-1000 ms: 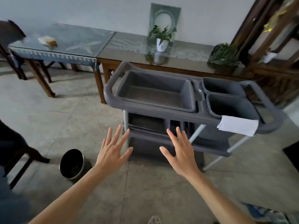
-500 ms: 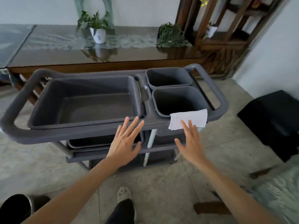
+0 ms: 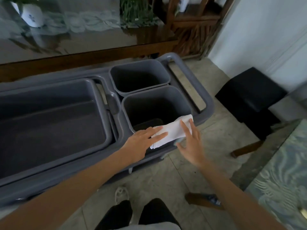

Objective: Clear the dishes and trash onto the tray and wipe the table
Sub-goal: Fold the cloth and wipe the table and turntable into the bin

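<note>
A folded white cloth (image 3: 172, 129) hangs over the near rim of the grey cart (image 3: 208, 103), at the front of the nearer small bin (image 3: 159, 97). My left hand (image 3: 144, 138) lies flat with straight fingers on the cloth's left end. My right hand (image 3: 189, 140) has its fingers spread over the cloth's right end and its thumb below the cloth's edge. A large grey tub (image 3: 49, 90) fills the cart's left part; a second small bin (image 3: 139, 67) sits behind the first. All three look empty.
A glass-topped wooden table (image 3: 83, 45) with a white plant pot (image 3: 32, 15) and a green plant (image 3: 134, 12) stands behind the cart. A black stool (image 3: 249, 95) is at the right. A patterned table edge (image 3: 282, 176) shows at the lower right. My feet stand below.
I have stepped closer to the cart and the view has swung right. Both hands moved forward from the air onto the white cloth on the cart's rim.
</note>
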`<state>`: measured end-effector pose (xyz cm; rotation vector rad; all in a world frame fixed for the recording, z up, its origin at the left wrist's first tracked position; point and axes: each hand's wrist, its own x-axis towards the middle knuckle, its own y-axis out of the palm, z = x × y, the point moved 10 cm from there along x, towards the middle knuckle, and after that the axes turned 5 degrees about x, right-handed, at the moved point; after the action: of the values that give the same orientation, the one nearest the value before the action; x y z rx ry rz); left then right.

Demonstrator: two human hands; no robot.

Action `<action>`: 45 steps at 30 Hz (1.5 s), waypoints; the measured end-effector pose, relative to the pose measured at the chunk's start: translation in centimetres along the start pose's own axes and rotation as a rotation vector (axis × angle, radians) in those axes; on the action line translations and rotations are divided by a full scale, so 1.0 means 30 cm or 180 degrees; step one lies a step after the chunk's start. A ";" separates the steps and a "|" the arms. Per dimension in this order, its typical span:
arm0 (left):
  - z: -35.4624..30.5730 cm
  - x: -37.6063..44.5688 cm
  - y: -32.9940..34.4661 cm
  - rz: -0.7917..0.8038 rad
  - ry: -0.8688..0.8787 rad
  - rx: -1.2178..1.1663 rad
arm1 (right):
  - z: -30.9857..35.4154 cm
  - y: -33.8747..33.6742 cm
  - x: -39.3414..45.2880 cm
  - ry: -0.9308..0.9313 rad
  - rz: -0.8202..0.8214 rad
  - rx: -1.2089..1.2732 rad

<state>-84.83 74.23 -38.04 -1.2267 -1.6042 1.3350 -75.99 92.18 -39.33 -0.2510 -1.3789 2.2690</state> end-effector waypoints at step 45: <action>-0.117 -0.740 -0.697 -0.3497 -0.3383 -0.1837 | 0.805 -0.459 0.182 -0.2939 0.0827 0.1994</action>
<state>-79.56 53.81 -15.75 0.3993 -2.8655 0.7351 -86.03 81.09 -15.28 0.9794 -0.9005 3.0581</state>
